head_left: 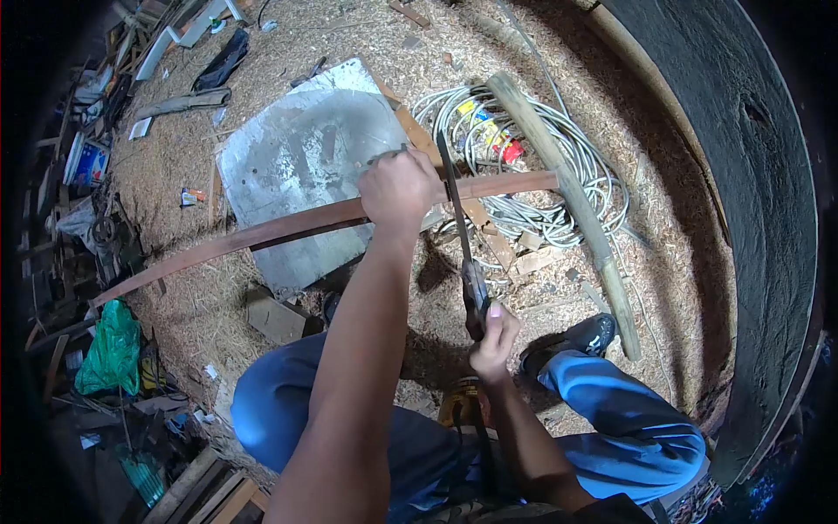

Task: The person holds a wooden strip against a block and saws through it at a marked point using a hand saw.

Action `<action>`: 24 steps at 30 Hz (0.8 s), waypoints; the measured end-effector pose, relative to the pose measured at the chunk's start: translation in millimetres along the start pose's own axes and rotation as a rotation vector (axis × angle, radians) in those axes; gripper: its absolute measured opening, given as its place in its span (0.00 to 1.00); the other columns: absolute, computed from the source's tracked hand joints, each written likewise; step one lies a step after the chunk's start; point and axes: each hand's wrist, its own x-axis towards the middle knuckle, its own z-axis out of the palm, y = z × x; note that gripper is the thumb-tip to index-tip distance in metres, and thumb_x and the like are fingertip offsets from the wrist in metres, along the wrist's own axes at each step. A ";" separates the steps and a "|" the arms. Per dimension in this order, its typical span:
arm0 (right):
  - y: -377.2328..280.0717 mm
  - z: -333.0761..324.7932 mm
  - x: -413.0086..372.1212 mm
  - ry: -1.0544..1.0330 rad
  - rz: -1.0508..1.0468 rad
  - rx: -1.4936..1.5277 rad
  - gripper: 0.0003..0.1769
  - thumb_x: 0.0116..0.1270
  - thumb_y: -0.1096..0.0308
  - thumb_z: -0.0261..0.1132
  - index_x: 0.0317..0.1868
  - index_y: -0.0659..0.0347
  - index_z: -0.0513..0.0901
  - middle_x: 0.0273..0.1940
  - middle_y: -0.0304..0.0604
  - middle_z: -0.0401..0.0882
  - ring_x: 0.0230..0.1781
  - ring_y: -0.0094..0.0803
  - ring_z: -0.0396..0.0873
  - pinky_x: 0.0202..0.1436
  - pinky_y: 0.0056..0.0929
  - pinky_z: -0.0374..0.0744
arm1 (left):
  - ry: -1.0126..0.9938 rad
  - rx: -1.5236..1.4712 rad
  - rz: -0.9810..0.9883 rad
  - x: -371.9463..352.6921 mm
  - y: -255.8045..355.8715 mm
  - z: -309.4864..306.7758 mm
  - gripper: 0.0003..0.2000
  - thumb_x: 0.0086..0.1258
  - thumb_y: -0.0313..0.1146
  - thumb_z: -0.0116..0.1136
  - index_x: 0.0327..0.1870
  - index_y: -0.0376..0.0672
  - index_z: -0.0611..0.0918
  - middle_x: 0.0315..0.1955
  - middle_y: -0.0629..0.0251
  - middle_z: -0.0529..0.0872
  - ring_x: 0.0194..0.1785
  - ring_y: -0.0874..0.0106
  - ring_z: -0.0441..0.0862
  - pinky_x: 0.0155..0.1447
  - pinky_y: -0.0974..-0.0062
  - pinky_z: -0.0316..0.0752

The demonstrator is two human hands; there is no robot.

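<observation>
A long, narrow reddish-brown wooden strip [288, 225] runs from the left side to the middle right, over a metal-topped surface [279, 166]. My left hand [400, 188] is closed on the strip, its knuckles up; a small dark edge shows beyond the fingers. My right hand [495, 342] is wrapped around the dark handle of a handsaw [460, 210]. Seen edge-on, the blade points away from me and crosses the strip just right of my left hand.
A coil of pale cable [602, 188] lies on shavings, with a bare wooden pole [559, 157] across it. A huge dark curved slab [742, 175] bounds the right. Scrap wood and a green plastic bag [112, 349] lie at left. My shoe [572, 341] is near the pole.
</observation>
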 end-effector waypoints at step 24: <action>3.7 -3.3 28.1 -0.172 0.117 0.144 0.24 0.81 0.66 0.55 0.22 0.63 0.70 0.16 0.33 0.62 0.17 0.22 0.59 0.23 0.31 0.57 | -0.082 0.030 -0.048 -2.1 -1.7 3.6 0.22 0.73 0.41 0.47 0.25 0.38 0.89 0.28 0.47 0.90 0.32 0.50 0.89 0.43 0.56 0.83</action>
